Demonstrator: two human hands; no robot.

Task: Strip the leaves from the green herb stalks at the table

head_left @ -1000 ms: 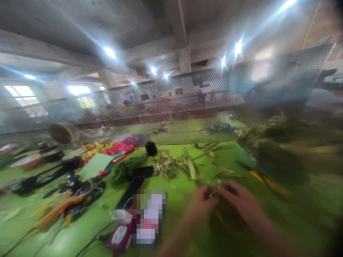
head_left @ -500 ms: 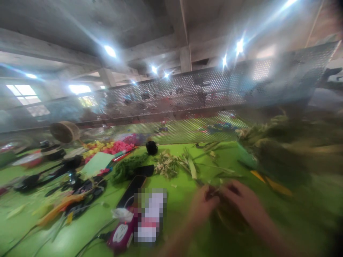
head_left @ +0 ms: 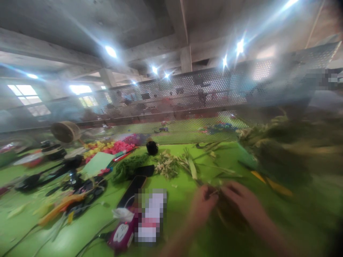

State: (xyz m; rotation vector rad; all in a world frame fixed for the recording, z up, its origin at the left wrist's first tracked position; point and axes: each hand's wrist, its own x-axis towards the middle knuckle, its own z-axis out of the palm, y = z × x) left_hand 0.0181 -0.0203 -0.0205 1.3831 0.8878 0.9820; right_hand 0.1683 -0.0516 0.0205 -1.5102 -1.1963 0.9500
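Observation:
My left hand is closed in a pinch over the front of the green table, with a thin pale plant strip at its fingertips. Close beside it, my right hand has its fingers bent together around the same spot; blur hides exactly what they grip. A brownish, leaf-like piece hangs below and between the hands, dim and smeared. Just beyond them lie pale green stalks and a heap of cream-coloured, curled plant pieces.
A large bundle of dry leafy material fills the right side. To the left are a phone with a lit screen, a purple box with a cable, an orange-handled tool and pink and yellow flowers. A perforated metal panel stands behind.
Both hands stay almost where they were, with only slight finger movement around the strip. A blurred patch now shows at the far right edge, beyond the panel.

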